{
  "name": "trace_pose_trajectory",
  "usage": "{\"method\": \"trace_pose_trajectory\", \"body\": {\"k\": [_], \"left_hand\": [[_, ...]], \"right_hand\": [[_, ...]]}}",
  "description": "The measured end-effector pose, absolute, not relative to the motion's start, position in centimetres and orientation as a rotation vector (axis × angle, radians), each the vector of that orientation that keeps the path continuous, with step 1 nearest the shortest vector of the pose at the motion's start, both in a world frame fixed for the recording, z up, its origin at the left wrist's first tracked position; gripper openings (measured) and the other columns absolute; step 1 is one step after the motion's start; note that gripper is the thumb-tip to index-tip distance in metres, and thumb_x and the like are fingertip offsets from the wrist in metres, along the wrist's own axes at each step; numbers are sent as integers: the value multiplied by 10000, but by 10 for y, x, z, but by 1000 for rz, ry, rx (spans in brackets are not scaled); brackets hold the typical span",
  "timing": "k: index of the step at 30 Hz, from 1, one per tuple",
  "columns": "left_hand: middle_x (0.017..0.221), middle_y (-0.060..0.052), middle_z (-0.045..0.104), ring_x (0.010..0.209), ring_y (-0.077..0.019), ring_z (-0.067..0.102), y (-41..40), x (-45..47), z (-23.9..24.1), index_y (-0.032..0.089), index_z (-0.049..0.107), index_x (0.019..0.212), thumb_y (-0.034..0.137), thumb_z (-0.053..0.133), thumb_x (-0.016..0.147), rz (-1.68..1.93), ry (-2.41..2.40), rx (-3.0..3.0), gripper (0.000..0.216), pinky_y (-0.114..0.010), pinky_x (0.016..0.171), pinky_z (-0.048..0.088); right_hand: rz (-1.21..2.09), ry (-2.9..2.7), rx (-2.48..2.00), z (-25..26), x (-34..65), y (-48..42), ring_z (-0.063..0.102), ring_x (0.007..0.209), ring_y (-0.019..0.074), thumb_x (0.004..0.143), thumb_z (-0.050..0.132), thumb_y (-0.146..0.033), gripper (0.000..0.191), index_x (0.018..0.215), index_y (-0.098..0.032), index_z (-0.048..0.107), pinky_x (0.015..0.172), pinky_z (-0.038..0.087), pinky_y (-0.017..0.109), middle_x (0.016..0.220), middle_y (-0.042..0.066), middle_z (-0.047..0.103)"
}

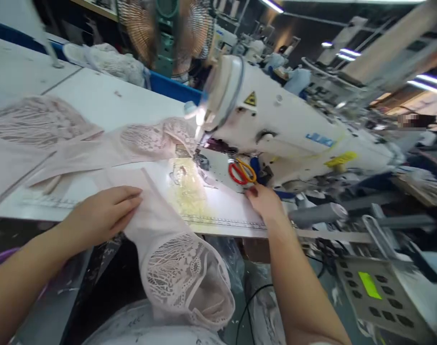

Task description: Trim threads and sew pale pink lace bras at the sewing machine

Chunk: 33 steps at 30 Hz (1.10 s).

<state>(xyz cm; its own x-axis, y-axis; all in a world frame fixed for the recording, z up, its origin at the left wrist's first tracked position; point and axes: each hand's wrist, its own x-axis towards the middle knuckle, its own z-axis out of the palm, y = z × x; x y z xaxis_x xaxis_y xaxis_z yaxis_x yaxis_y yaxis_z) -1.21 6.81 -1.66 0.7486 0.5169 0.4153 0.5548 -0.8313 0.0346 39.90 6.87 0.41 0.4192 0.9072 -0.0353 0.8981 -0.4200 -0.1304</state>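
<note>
White table [107,103]: one scissors [242,171] (red-handled), one lace garment [161,225], two hands.

Head-worn view, tilted, looking down close over sewing table [107,103]

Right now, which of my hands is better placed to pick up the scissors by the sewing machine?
The right hand. Its fingertips sit right beside the red and yellow scissors on the machine bed, while the left hand lies flat on the pink lace fabric, pinning it at the table edge, farther from them.
</note>
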Motion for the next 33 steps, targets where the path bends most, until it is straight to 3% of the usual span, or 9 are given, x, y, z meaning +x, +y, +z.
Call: {"method": "trace_pose_trajectory", "body": {"k": [6, 10, 12, 14, 16, 20, 23, 27, 33], "left_hand": [[1205, -159, 623, 1064, -242, 606, 54, -10, -10, 96, 631, 1077, 246, 366, 946, -620, -978, -2882, 332, -366, 836, 550], [1352, -166, 513, 1210, -263, 509, 77, 1, -8, 104, 549, 1230, 316, 383, 944, -409, -1048, -2952, 393, -401, 960, 475], [1399, -179, 457, 1276, -286, 439, 90, 7, -8, 96, 507, 1279, 364, 439, 923, -266, -1079, -2970, 451, -418, 1017, 416], [1417, -194, 426, 1311, -305, 388, 96, 11, -8, 87, 489, 1296, 422, 475, 902, -168, -1100, -2966, 517, -431, 1051, 368], [1414, -202, 427, 1319, -315, 371, 93, 11, -8, 75, 488, 1297, 448, 484, 893, -130, -1110, -2947, 550, -434, 1066, 338], [1405, -206, 437, 1290, -326, 405, 72, 0, -8, 84, 496, 1306, 490, 454, 895, -139, -1149, -2898, 579, -432, 1056, 346], [1421, -214, 407, 1277, -339, 417, 62, -7, -11, 121, 490, 1324, 525, 434, 891, -173, -1206, -2880, 594, -455, 1025, 377], [1388, -201, 439, 1259, -351, 431, 62, -10, -15, 172, 518, 1305, 546, 476, 862, -283, -1294, -2892, 581, -466, 991, 411], [1321, -207, 465, 1182, -349, 489, 63, -12, -18, 194, 536, 1272, 503, 545, 839, -430, -1273, -2854, 533, -447, 877, 492]], "right_hand": [[224, -1569, -2581, 14, 402, 64, 615, 707, 243, 733, 592, -275, 140, 774, -144, 619, 587, 410, 300, 761, 117, 678], [437, -1580, -2158, 32, 346, 17, 555, 586, 173, 820, 499, -369, 183, 747, -202, 523, 530, 417, 266, 641, 23, 587], [774, -1715, -1636, 31, 297, -5, 580, 675, 168, 856, 487, -351, 160, 783, -213, 518, 611, 462, 272, 719, 20, 598], [998, -1906, -1313, 23, 253, -17, 591, 878, 173, 898, 450, -265, 96, 879, -217, 531, 771, 472, 304, 942, 52, 628], [1031, -2001, -1187, 13, 227, -17, 571, 966, 178, 895, 443, -212, 80, 919, -208, 520, 838, 453, 331, 1056, 80, 608], [1153, -1962, -1201, 4, 237, -3, 562, 1000, 191, 899, 450, -225, 76, 833, -201, 479, 847, 442, 352, 1018, 89, 598], [1340, -1974, -1186, 10, 253, 10, 559, 827, 163, 882, 497, -284, 178, 736, -205, 431, 703, 444, 290, 862, 45, 575], [1130, -1939, -1423, 18, 233, 39, 370, 528, 102, 839, 541, -330, 261, 663, -213, 387, 501, 305, 228, 596, -57, 395], [475, -2262, -1612, 20, 171, 85, 439, 621, 134, 877, 459, -195, 170, 707, -198, 445, 562, 297, 243, 648, -23, 466]]}}
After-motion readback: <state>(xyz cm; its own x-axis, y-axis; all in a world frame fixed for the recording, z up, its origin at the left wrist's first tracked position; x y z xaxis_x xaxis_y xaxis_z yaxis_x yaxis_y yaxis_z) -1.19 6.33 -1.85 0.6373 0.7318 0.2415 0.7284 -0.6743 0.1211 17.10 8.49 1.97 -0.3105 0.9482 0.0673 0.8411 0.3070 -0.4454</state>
